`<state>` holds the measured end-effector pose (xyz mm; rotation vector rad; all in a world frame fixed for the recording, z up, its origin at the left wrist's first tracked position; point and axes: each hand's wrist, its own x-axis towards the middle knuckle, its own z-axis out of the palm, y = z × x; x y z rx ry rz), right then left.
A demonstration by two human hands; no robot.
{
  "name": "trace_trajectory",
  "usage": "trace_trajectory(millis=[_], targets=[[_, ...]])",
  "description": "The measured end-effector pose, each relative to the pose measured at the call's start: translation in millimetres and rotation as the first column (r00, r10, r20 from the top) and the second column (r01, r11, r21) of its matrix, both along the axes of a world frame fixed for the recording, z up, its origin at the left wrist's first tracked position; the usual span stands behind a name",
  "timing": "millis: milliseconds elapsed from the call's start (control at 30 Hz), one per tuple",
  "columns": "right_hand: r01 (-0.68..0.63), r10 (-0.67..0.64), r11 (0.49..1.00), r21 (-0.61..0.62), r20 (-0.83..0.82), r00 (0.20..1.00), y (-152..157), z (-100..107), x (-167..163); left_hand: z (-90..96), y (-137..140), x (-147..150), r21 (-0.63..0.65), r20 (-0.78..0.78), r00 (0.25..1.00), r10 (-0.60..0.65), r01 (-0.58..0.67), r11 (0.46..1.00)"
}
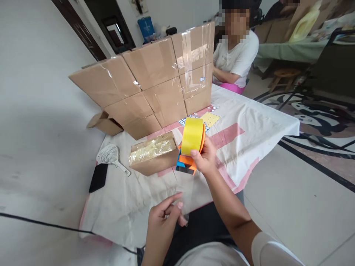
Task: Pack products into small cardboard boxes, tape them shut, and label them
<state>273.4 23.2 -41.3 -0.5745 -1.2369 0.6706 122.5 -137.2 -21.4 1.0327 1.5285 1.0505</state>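
Observation:
My right hand (pixel 205 157) is wrapped round an orange and blue tape dispenser (pixel 186 159) that carries a wide yellowish roll of tape (pixel 192 135). The dispenser is held up over the table, its dark cutting end pointing down toward me. Below it, my left hand (pixel 165 218) has thumb and fingers pinched together on what looks like a faint see-through strip of tape (pixel 185 218). A small cardboard box (pixel 155 160) lies just left of the dispenser, shiny clear tape covering its top. Neither hand touches this box.
Stacked cardboard boxes (pixel 161 88) form a wall at the table's far side. A white slotted scoop (pixel 111 155) and a black flat object (pixel 98 178) lie at left, near an open box (pixel 107 123). A person (pixel 235 55) sits behind the table. A cable (pixel 47 223) runs lower left.

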Motion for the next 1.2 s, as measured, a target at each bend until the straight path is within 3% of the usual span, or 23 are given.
trace_trajectory(millis=[167, 300, 367, 433, 500, 567, 633, 733, 767, 833, 867, 933, 1000, 1067, 1100, 1167, 1200], targets=[[0.022, -0.024, 0.999, -0.03, -0.072, 0.997, -29, 9, -18, -8.7, -15, -15, 0.105, -0.125, 0.992, 0.015, -0.002, 0.994], [0.089, -0.089, 0.996, 0.006, -0.036, 0.995, -55, 3, -23, -34.8, -24, -31, 0.186, -0.21, 0.976, 0.064, -0.024, 0.982], [0.04, -0.038, 0.997, 0.066, -0.025, 0.999, -75, -4, -26, -52.5, -26, -37, 0.221, -0.231, 0.97, 0.077, -0.024, 0.975], [-0.11, 0.113, 0.991, 0.071, -0.039, 0.993, -101, -12, -30, -69.9, -27, -40, 0.21, -0.206, 0.977, 0.047, -0.003, 0.978], [-0.276, 0.273, 0.961, -0.016, -0.113, 0.955, -128, -23, -31, -86.0, -32, -36, 0.179, -0.156, 0.988, -0.017, 0.046, 0.983], [-0.376, 0.336, 0.913, -0.16, -0.23, 0.913, -150, -34, -26, -101.8, -40, -28, 0.168, -0.167, 0.983, -0.081, 0.109, 0.98], [-0.412, 0.311, 0.861, -0.299, -0.33, 0.891, -164, -42, -15, -117.3, -50, -21, 0.214, -0.297, 0.951, -0.085, 0.153, 0.965], [-0.417, 0.207, 0.788, -0.453, -0.444, 0.872, -178, -41, 14, -131.9, -58, -33, 0.305, -0.554, 0.832, 0.015, 0.187, 0.934], [-0.421, 0.186, 0.768, -0.483, -0.46, 0.868, -182, -38, 26, -132.5, -57, -46, 0.293, -0.605, 0.795, 0.056, 0.156, 0.943], [-0.436, 0.203, 0.742, -0.51, -0.449, 0.87, -192, -33, 50, -127.4, -52, -83, 0.139, -0.653, 0.748, 0.117, -0.033, 0.99], [-0.442, 0.233, 0.74, -0.508, -0.423, 0.876, -195, -32, 62, -122.7, -49, -103, 0.102, -0.658, 0.738, 0.15, -0.11, 0.989], [-0.396, 0.243, 0.763, -0.51, -0.341, 0.908, -191, -33, 83, -111.6, -45, -136, 0.158, -0.658, 0.71, 0.25, -0.194, 0.968], [-0.25, 0.115, 0.79, -0.56, -0.265, 0.957, -167, -38, 97, -99.0, -41, -149, 0.177, -0.606, 0.748, 0.27, -0.204, 0.963], [-0.046, -0.097, 0.783, -0.621, -0.194, 0.976, -122, -42, 106, -85.0, -35, -141, 0.21, -0.497, 0.817, 0.291, -0.212, 0.954], [0.005, -0.122, 0.771, -0.637, -0.139, 0.983, -93, -43, 107, -77.9, -30, -131, 0.227, -0.43, 0.85, 0.303, -0.223, 0.948], [0.214, -0.254, 0.791, -0.573, 0.011, 0.967, -33, -41, 108, -64.5, -19, -110, 0.25, -0.273, 0.91, 0.311, -0.245, 0.937], [0.254, -0.287, 0.795, -0.551, 0.028, 0.958, -4, -39, 107, -58.4, -12, -101, 0.255, -0.184, 0.934, 0.307, -0.257, 0.932]])
